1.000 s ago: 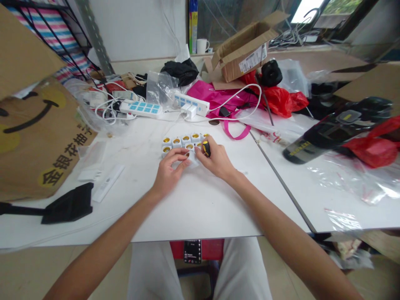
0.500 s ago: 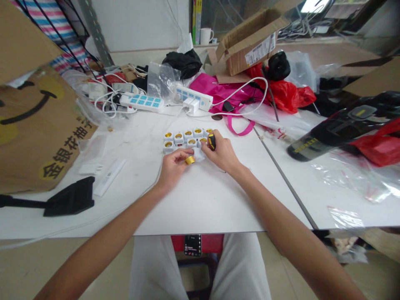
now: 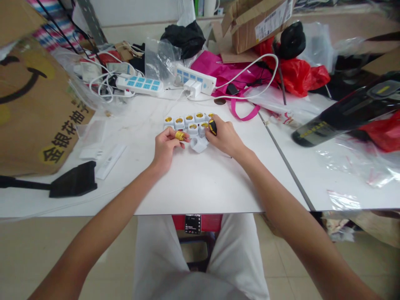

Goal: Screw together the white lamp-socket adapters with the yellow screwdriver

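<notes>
My left hand [image 3: 165, 146] pinches a small gold threaded ring [image 3: 179, 135] between thumb and fingers, just above the white table [image 3: 193, 183]. My right hand [image 3: 225, 137] is closed round a short screwdriver with a black and yellow handle [image 3: 213, 126]. Between the two hands lies a white plastic socket shell [image 3: 199, 144]. Just behind them stand several white lamp sockets with gold insides [image 3: 187, 122], set in two rows.
A brown paper bag [image 3: 34, 108] stands at the left, with a black flat tool [image 3: 70, 180] and white plastic strips [image 3: 108, 161] in front of it. Power strips [image 3: 140, 84], cables, a pink bag [image 3: 225, 71], a cardboard box [image 3: 250, 21] and plastic bags crowd the back and right.
My left hand has lifted the gold ring off the white shell and drawn it to the left. The shell now lies bare on the table. The camera has tilted downward.
</notes>
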Demonstrator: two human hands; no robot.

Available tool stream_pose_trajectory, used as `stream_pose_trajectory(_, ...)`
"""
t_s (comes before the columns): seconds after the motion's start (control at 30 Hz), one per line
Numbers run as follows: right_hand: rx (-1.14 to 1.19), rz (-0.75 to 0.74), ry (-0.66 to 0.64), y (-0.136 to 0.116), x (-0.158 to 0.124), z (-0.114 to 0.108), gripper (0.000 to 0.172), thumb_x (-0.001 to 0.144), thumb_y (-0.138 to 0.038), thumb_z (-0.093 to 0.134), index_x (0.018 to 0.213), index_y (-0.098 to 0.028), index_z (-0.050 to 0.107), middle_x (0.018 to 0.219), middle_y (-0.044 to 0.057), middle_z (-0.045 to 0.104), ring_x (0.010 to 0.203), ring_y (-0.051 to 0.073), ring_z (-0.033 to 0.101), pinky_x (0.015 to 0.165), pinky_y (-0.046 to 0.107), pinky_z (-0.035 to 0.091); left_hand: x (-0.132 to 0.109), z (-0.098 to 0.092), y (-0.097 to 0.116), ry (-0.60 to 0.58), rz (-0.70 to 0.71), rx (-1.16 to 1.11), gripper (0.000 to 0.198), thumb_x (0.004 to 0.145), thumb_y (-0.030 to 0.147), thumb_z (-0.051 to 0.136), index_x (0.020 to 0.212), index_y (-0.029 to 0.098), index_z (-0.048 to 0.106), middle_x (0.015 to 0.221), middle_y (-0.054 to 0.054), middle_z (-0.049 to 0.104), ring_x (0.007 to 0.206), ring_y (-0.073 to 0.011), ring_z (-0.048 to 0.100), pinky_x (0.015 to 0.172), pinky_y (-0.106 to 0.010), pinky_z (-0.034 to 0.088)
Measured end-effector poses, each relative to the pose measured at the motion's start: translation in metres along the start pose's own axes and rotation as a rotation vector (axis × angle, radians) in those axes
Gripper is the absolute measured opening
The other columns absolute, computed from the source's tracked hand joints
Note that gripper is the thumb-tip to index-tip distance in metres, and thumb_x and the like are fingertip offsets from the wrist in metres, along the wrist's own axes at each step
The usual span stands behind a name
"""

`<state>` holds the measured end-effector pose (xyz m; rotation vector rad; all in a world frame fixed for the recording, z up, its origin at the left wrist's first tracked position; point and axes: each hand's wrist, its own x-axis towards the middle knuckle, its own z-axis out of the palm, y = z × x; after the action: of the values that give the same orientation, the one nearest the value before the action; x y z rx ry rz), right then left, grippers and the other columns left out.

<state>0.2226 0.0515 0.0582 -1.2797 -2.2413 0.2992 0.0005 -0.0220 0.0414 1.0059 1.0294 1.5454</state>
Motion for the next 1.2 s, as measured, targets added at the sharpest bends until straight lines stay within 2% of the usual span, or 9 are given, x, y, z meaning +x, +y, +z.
stream_pose_trajectory(0.1,-0.081,0.001,-0.089,-0.002,-0.001,-0.003,0.02,0.099,-0.033,0.06,0.115,-0.021,0.064,0.089,0.014,0.078,0.073,0.031,0.063,0.067,0.037,0.032,0.003,-0.002,0.001,-0.018,-0.027,-0.009,0.019,0.055,0.012,0.064,0.067,0.022,0.054,0.082,-0.003,0.078,0.07,-0.0196,0.075,0.054,-0.027,0.053)
stream_pose_trajectory(0.17,-0.124,0.003,-0.132,-0.004,-0.002,-0.004,0.021,0.1,-0.032,0.06,0.116,-0.019,0.065,0.094,0.017,0.08,0.077,0.034,0.066,0.067,0.037,0.031,0.005,-0.003,0.001,-0.033,-0.051,0.003,0.016,0.056,0.013,0.066,0.067,0.021,0.057,0.081,-0.003,0.076,0.068,-0.0196,0.075,0.052,-0.028,0.055)
stream_pose_trajectory(0.33,-0.189,0.013,-0.173,-0.006,-0.001,-0.006,0.025,0.106,-0.032,0.056,0.123,-0.017,0.065,0.104,0.021,0.083,0.088,0.038,0.071,0.069,0.038,0.035,0.007,-0.004,0.003,-0.076,-0.073,0.067,0.008,0.064,0.018,0.074,0.072,0.017,0.078,0.083,-0.006,0.08,0.072,-0.018,0.076,0.072,-0.033,0.067)
stream_pose_trajectory(0.5,-0.22,0.026,-0.161,-0.003,-0.001,-0.007,0.037,0.112,-0.051,0.053,0.122,-0.018,0.065,0.102,0.021,0.083,0.088,0.039,0.072,0.071,0.039,0.038,0.005,-0.002,0.007,-0.107,-0.031,0.166,0.022,0.081,0.038,0.089,0.079,0.016,0.086,0.087,-0.009,0.084,0.075,-0.0199,0.078,0.082,-0.036,0.067)
stream_pose_trajectory(0.6,-0.232,0.029,-0.13,-0.001,-0.002,-0.006,0.049,0.113,-0.063,0.049,0.118,-0.018,0.067,0.097,0.021,0.083,0.084,0.038,0.072,0.068,0.038,0.036,0.003,-0.001,0.008,-0.113,0.026,0.225,0.031,0.08,0.047,0.096,0.08,0.018,0.087,0.084,-0.008,0.084,0.078,-0.0212,0.079,0.085,-0.037,0.066)
stream_pose_trajectory(0.73,-0.249,0.037,-0.048,0.0,-0.003,-0.005,0.06,0.113,-0.069,0.043,0.122,-0.015,0.068,0.094,0.023,0.082,0.081,0.039,0.071,0.069,0.037,0.035,0.003,0.0,0.007,-0.129,0.105,0.249,0.033,0.079,0.049,0.1,0.084,0.019,0.087,0.085,-0.006,0.084,0.081,-0.0206,0.078,0.085,-0.035,0.064)
stream_pose_trajectory(0.97,-0.081,-0.07,0.103,-0.006,-0.003,-0.008,0.065,0.113,-0.077,0.031,0.11,-0.021,0.063,0.083,0.011,0.076,0.071,0.029,0.067,0.067,0.037,0.036,0.005,0.0,-0.001,-0.136,0.202,0.181,0.044,0.071,0.04,0.108,0.083,0.023,0.069,0.09,0.0,0.077,0.087,-0.0165,0.076,0.088,-0.031,0.063)
stream_pose_trajectory(1.1,0.084,-0.205,0.095,-0.016,-0.008,-0.006,0.062,0.108,-0.084,0.044,0.106,-0.024,0.06,0.086,0.006,0.077,0.071,0.024,0.069,0.07,0.036,0.045,0.005,0.001,-0.005,-0.175,0.212,0.132,0.056,0.064,0.036,0.111,0.096,0.025,0.066,0.102,-0.001,0.078,0.096,-0.0171,0.077,0.094,-0.032,0.064)
stream_pose_trajectory(1.2,0.175,-0.278,0.072,-0.022,-0.013,-0.002,0.056,0.106,-0.08,0.055,0.105,-0.025,0.061,0.087,0.004,0.078,0.069,0.022,0.068,0.07,0.036,0.047,0.006,0.001,-0.006,-0.18,0.215,0.135,0.061,0.062,0.038,0.113,0.1,0.026,0.067,0.102,0.0,0.078,0.097,-0.0178,0.078,0.094,-0.033,0.065)
